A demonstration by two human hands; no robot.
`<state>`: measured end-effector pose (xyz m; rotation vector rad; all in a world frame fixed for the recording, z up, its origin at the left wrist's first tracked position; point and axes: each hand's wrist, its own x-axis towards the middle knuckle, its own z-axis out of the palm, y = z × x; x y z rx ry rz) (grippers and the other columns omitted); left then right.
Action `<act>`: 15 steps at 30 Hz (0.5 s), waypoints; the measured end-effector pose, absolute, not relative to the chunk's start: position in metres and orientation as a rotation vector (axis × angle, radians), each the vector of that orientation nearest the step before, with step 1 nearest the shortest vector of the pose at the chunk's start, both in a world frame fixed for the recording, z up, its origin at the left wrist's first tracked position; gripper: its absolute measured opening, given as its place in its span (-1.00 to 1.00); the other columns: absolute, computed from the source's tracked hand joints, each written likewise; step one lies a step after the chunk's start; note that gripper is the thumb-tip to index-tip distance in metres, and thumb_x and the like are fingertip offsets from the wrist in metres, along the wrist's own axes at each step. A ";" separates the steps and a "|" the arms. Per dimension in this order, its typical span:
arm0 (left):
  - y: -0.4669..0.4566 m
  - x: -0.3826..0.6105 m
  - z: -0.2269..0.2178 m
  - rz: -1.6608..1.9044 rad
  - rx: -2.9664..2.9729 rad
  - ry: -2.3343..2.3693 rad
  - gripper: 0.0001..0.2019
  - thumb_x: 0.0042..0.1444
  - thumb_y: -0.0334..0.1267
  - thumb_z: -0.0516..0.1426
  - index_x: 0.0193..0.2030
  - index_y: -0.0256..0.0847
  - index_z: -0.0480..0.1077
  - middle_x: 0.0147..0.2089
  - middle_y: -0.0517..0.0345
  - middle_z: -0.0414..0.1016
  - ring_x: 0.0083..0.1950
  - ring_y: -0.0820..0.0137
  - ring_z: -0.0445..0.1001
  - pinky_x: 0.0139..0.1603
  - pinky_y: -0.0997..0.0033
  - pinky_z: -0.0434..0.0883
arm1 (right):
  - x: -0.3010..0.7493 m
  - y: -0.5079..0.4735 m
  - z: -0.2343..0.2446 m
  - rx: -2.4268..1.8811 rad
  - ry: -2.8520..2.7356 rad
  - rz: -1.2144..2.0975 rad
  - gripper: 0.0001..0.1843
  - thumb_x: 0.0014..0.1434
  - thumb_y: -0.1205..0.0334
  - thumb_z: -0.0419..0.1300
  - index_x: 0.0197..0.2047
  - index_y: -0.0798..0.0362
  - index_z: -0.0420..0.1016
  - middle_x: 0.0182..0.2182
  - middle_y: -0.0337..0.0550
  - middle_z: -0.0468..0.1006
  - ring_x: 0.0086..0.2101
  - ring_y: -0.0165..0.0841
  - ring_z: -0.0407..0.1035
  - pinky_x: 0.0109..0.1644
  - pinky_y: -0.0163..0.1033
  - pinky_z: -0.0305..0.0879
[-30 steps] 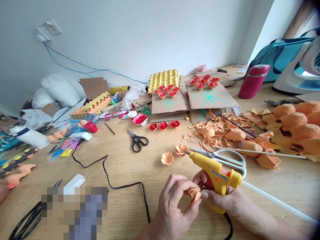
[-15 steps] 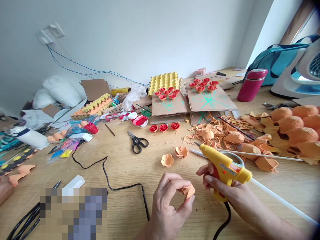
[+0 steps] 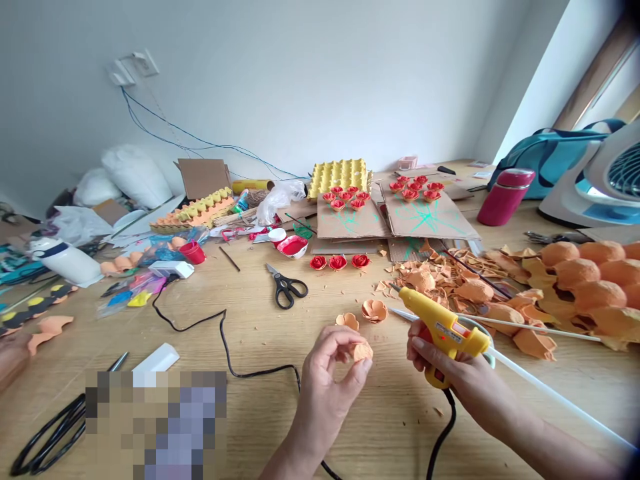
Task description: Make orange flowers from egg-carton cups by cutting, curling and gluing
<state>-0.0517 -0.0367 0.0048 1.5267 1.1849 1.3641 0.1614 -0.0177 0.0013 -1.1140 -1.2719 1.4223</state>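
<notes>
Between the thumb and fingers of my left hand [image 3: 330, 370] is a small orange egg-carton piece [image 3: 363, 352], cup-shaped as far as it shows. My right hand [image 3: 440, 370] is wrapped round the handle of a yellow hot glue gun [image 3: 443, 327], with its nozzle pointing up and left and a long white glue stick [image 3: 555, 393] coming out of its back. Just beyond my left hand lie two orange egg-carton flowers, one partly covered [image 3: 347, 322] and one in full view [image 3: 375, 311]. Behind the gun, scissors with a pale handle [image 3: 487, 340] are partly hidden.
Black-handled scissors [image 3: 287, 288] lie left of centre. Three red paper flowers [image 3: 339, 263] form a row before cardboard sheets [image 3: 350, 227]. Orange carton scraps [image 3: 450, 280] and egg trays [image 3: 585, 273] spread at right. A black cord [image 3: 260, 375] crosses the table. Another person's hand [image 3: 13, 357] is at far left.
The view has shifted slightly. My left hand has moved a little up and left with the carton piece, now partly covering one orange flower. The glue gun stays in my right hand.
</notes>
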 end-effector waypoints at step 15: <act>-0.052 -0.027 -0.010 0.882 1.333 0.516 -0.71 -0.13 -0.32 0.46 -0.19 -0.18 0.68 0.09 -0.01 0.45 0.08 0.20 0.51 0.07 0.27 0.50 | 0.136 -0.031 0.015 -1.144 -1.492 1.250 -0.47 0.22 -0.36 0.15 -0.10 -0.10 0.60 -0.03 -0.04 0.67 0.15 0.00 0.43 0.30 0.03 0.33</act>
